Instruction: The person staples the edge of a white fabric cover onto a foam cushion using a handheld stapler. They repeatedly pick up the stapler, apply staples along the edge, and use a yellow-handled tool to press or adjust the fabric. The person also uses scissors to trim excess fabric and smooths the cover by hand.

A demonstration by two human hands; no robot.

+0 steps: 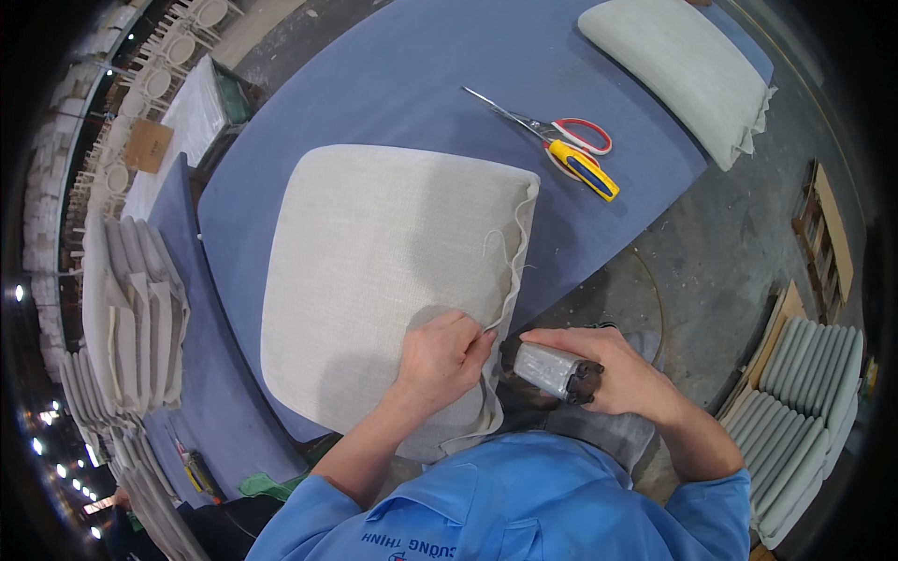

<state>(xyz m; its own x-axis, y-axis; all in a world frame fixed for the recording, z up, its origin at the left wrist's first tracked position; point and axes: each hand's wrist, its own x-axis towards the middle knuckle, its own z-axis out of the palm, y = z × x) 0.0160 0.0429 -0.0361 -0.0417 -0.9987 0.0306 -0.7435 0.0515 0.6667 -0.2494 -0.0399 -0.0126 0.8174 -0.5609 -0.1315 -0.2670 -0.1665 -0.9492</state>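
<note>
A pale cushion (355,224) lies on the blue bench (374,93), its near right part reaching past the bench's edge toward the person's blue shirt (524,496). The left hand (435,363) has its fingers bunched, pinching the loose fabric edge (517,252) along the cushion's right side. The right hand (619,369) is wrapped around what looks like a staple gun (550,371), its dark nose just beside the left thumb. With so little room there, a slip or an early trigger pull could catch that thumb. The fabric edge runs wavy, so uneven tension could leave puckers, and the loose thread (494,234) could snag. Too much push on the overhanging part might tip the cushion.
</note>
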